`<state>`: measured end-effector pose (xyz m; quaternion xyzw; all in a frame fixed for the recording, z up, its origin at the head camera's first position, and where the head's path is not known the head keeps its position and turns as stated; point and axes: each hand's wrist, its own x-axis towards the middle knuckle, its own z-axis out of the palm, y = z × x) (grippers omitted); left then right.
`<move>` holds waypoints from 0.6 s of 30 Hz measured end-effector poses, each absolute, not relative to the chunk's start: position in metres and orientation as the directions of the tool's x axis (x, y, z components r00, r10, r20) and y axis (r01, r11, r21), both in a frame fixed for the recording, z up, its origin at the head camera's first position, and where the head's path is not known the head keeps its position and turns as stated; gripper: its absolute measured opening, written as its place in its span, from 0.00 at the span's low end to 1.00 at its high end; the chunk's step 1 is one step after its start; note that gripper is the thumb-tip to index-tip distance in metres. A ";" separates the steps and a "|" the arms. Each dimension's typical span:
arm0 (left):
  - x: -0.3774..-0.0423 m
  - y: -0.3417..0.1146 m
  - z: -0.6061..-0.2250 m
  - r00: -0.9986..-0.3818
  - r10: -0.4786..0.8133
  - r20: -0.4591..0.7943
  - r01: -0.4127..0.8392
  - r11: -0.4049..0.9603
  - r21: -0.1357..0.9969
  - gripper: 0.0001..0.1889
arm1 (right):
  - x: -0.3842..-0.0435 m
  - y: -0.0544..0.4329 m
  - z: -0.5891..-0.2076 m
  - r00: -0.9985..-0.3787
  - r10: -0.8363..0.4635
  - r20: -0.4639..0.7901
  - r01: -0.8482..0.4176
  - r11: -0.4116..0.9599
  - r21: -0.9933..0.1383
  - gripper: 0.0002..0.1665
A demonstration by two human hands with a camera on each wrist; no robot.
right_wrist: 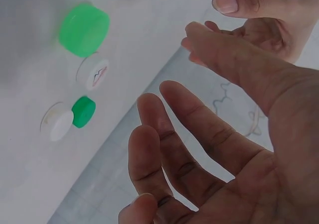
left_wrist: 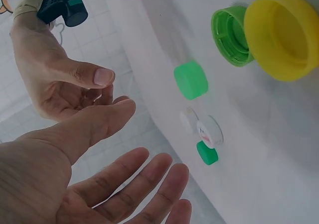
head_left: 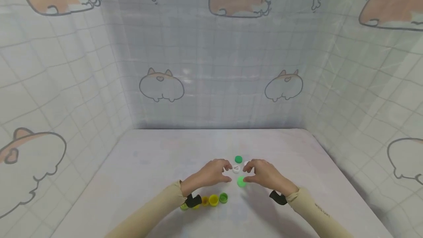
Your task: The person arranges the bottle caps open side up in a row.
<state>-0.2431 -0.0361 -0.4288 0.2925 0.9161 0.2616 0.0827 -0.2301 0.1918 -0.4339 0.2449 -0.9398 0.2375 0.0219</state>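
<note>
My left hand [head_left: 211, 173] is held over the table with thumb and fingers apart, nothing between them. Facing it, my right hand [head_left: 266, 175] is also relaxed and spread, holding nothing. Between and under the hands lie bottle caps. The light green cap [right_wrist: 84, 30] is nearest me, close below the right thumb in the head view. Beyond it sit a white cap with a printed mark [right_wrist: 93, 72] and a dark green cap [head_left: 238, 159]. A second, plain white cap [right_wrist: 57, 122] is partly hidden behind the right fingers in the head view.
A row of caps lies nearer me with hollow sides up: a green cap [head_left: 223, 198], a yellow cap [head_left: 213, 200], an orange-yellow cap [head_left: 205, 201] and others partly behind the left wrist strap. Patterned curtains enclose the white table [head_left: 148, 157] at the back and sides.
</note>
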 end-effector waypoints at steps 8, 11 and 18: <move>-0.248 -0.025 -0.431 -0.801 0.598 -0.014 0.497 0.679 0.541 0.20 | -0.232 0.191 -0.433 -0.889 -0.432 0.150 -0.451 0.776 -0.441 0.19; -0.253 -0.022 -0.430 -0.800 0.600 -0.021 0.497 0.682 0.537 0.21 | -0.233 0.192 -0.432 -0.892 -0.425 0.151 -0.446 0.783 -0.434 0.21; -0.264 -0.014 -0.438 -0.801 0.598 -0.029 0.491 0.684 0.539 0.20 | -0.236 0.195 -0.432 -0.896 -0.420 0.142 -0.438 0.790 -0.429 0.24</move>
